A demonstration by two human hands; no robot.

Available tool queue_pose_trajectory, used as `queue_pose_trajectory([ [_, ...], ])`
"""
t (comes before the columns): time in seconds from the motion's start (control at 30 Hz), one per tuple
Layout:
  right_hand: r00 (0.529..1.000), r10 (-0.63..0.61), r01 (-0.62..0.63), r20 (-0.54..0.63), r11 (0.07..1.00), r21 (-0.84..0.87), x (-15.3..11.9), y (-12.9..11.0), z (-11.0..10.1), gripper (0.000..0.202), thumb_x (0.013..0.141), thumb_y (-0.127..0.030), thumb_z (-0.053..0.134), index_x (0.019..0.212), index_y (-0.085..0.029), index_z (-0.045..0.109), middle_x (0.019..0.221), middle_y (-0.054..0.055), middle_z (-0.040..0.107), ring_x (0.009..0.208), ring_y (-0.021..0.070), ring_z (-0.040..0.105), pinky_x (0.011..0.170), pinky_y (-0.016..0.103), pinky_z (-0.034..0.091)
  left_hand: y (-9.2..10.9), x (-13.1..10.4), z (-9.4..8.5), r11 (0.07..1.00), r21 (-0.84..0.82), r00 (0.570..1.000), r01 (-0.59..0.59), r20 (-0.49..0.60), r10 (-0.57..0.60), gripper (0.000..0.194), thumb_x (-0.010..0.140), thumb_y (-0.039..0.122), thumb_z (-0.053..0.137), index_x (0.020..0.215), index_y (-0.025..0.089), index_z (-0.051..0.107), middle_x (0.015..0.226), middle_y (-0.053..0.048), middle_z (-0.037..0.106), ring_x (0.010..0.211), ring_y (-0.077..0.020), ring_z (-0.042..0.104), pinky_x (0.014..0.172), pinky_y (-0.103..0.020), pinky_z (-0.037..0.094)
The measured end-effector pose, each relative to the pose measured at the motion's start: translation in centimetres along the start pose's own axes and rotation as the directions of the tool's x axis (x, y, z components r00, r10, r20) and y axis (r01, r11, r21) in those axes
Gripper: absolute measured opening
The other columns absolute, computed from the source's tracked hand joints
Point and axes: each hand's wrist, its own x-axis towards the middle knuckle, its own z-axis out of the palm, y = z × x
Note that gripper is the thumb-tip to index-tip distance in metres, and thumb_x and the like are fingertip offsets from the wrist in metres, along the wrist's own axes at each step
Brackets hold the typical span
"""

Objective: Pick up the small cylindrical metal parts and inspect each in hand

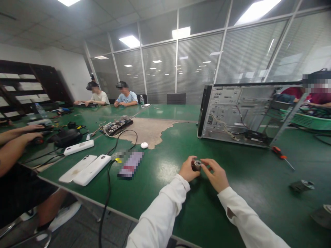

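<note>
My left hand (190, 169) is closed around a small cylindrical metal part (198, 165), held upright just above or on the green table. A shiny ring shows on its top face, and its lower body is dark brownish. From the right, the thumb and index finger of my right hand (216, 174) pinch at the part's upper edge. Exactly what the right fingertips grip is partly hidden. To the right lie a grey metal cylinder (302, 185) and a larger grey metal piece (323, 216), cut off by the frame edge.
An open computer case (240, 117) stands beyond my hands, with a red-handled screwdriver (281, 156) near it. To the left are a phone (131, 165), white power banks or cases (91, 170), a circuit board (117, 125) and cables. A co-worker's arm (15, 144) reaches in at far left.
</note>
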Motion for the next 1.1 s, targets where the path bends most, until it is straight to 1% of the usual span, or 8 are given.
queue_pose_trajectory([
  [0.1, 0.998, -0.036, 0.037, 0.044, 0.999, -0.028, 1.0, -0.1, -0.1, 0.020, 0.076, -0.031, 0.043, 0.082, -0.020, 0.058, 0.084, 0.005, 0.056, 0.074, 0.0160, 0.054, 0.060, 0.027, 0.046, 0.1, 0.0, -0.1, 1.000, -0.023, 1.000, 0.007, 0.019, -0.007, 0.061, 0.053, 0.003, 0.058, 0.109, 0.021, 0.039, 0.090, -0.001, 0.055, 0.081, -0.0144, 0.054, 0.077, -0.030, 0.043],
  [0.2, 0.995, -0.049, 0.051, 0.089, 0.998, -0.021, 1.6, 0.0, -0.1, 0.018, 0.075, -0.030, 0.044, 0.080, -0.020, 0.058, 0.081, 0.005, 0.057, 0.068, 0.0147, 0.054, 0.059, 0.027, 0.046, -0.1, 0.1, -0.1, 1.000, -0.019, 1.000, -0.003, 0.013, 0.004, 0.061, 0.053, 0.009, 0.064, 0.108, 0.020, 0.040, 0.094, -0.003, 0.054, 0.085, -0.0164, 0.053, 0.079, -0.032, 0.042],
  [0.3, 0.990, -0.060, 0.061, 0.124, 0.998, -0.006, 1.8, 0.2, -0.3, 0.017, 0.075, -0.030, 0.045, 0.080, -0.020, 0.058, 0.080, 0.004, 0.056, 0.068, 0.0144, 0.054, 0.058, 0.026, 0.045, -0.4, 0.2, 0.0, 1.000, -0.002, 1.000, -0.021, -0.017, 0.021, 0.062, 0.049, 0.015, 0.069, 0.106, 0.019, 0.043, 0.099, -0.005, 0.051, 0.089, -0.0190, 0.051, 0.080, -0.034, 0.041],
  [0.53, 0.966, -0.122, 0.132, 0.230, 0.991, -0.027, 2.5, 0.0, -0.8, 0.014, 0.076, -0.028, 0.043, 0.076, -0.020, 0.055, 0.078, 0.004, 0.053, 0.072, 0.0152, 0.052, 0.061, 0.027, 0.044, -0.5, 0.4, 0.2, 0.999, 0.044, 0.999, -0.020, -0.035, 0.022, 0.056, 0.052, 0.015, 0.068, 0.103, 0.018, 0.045, 0.092, -0.004, 0.051, 0.086, -0.0181, 0.050, 0.077, -0.034, 0.041],
  [0.63, 0.969, -0.138, 0.146, 0.206, 0.989, -0.023, 2.6, -0.1, -0.9, 0.015, 0.078, -0.027, 0.041, 0.076, -0.019, 0.053, 0.078, 0.004, 0.053, 0.073, 0.0154, 0.052, 0.064, 0.028, 0.043, -0.3, 0.3, 0.2, 0.999, 0.031, 0.999, -0.012, -0.033, 0.013, 0.054, 0.052, 0.014, 0.067, 0.102, 0.019, 0.046, 0.092, -0.004, 0.051, 0.086, -0.0175, 0.050, 0.075, -0.032, 0.042],
  [0.73, 0.983, -0.122, 0.126, 0.138, 0.992, -0.021, 2.6, 0.2, -1.3, 0.015, 0.078, -0.028, 0.040, 0.079, -0.019, 0.053, 0.079, 0.004, 0.054, 0.072, 0.0145, 0.052, 0.064, 0.027, 0.043, -0.1, 0.3, 0.2, 1.000, 0.019, 0.999, -0.012, -0.033, 0.012, 0.055, 0.053, 0.014, 0.067, 0.103, 0.019, 0.045, 0.093, -0.004, 0.051, 0.087, -0.0173, 0.050, 0.075, -0.031, 0.043],
  [0.9, 0.994, -0.065, 0.075, 0.089, 0.990, -0.121, 1.9, 3.5, -2.9, 0.017, 0.078, -0.030, 0.041, 0.083, -0.019, 0.053, 0.077, 0.003, 0.055, 0.068, 0.0138, 0.051, 0.064, 0.027, 0.042, 0.2, 0.4, -0.1, 1.000, 0.013, 0.999, 0.017, -0.034, -0.017, 0.057, 0.054, 0.012, 0.066, 0.105, 0.019, 0.044, 0.093, -0.004, 0.052, 0.089, -0.0174, 0.050, 0.073, -0.030, 0.043],
  [1.1, 0.965, 0.006, 0.083, 0.264, 0.942, -0.325, 0.3, 8.9, -4.3, 0.017, 0.075, -0.031, 0.043, 0.079, -0.021, 0.057, 0.075, 0.002, 0.056, 0.070, 0.0157, 0.052, 0.065, 0.030, 0.042, -0.1, 0.8, -0.7, 0.995, 0.083, 0.995, 0.052, -0.084, -0.045, 0.053, 0.056, 0.013, 0.064, 0.106, 0.017, 0.043, 0.096, -0.005, 0.054, 0.088, -0.0165, 0.052, 0.080, -0.033, 0.040],
])
